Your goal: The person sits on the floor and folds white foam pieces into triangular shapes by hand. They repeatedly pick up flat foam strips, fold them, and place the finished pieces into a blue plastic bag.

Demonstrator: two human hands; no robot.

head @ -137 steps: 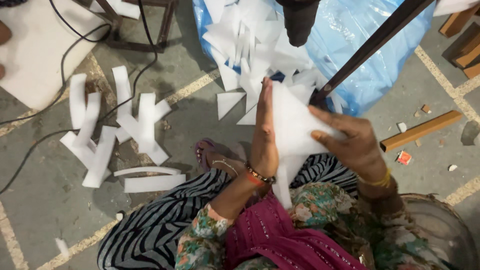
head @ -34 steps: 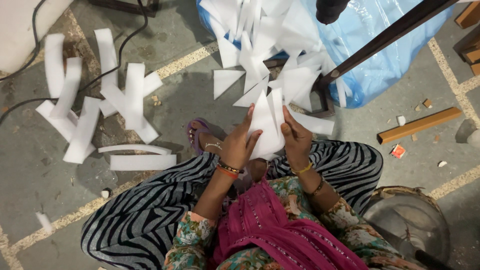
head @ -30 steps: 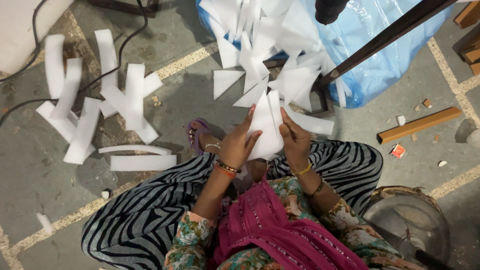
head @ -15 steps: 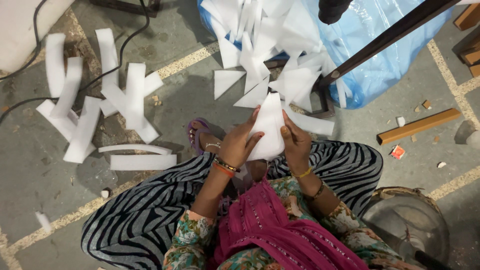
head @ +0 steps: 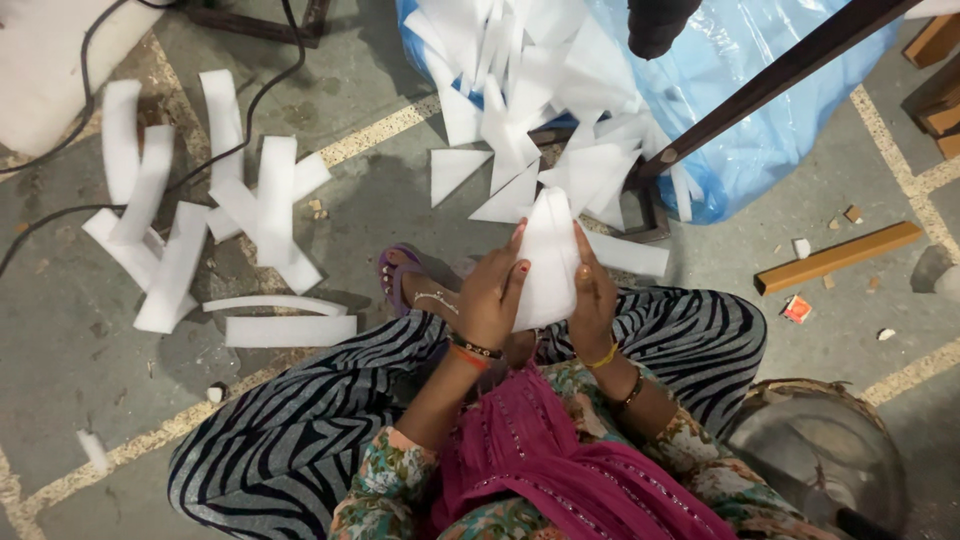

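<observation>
Both hands clasp one white foam piece (head: pixel 548 262) above the lap: the left hand (head: pixel 492 298) curls its fingers (head: pixel 512 272) over the left edge, the right hand (head: pixel 594 292) presses flat against the right edge. Just beyond lies a heap of white foam triangles (head: pixel 520 110), spilling from a blue plastic bag (head: pixel 760 110). A dark slanted bar (head: pixel 790 70) crosses the bag. Long foam strips (head: pixel 200 220) lie well apart to the left; a wooden stick (head: pixel 838 257) to the right.
</observation>
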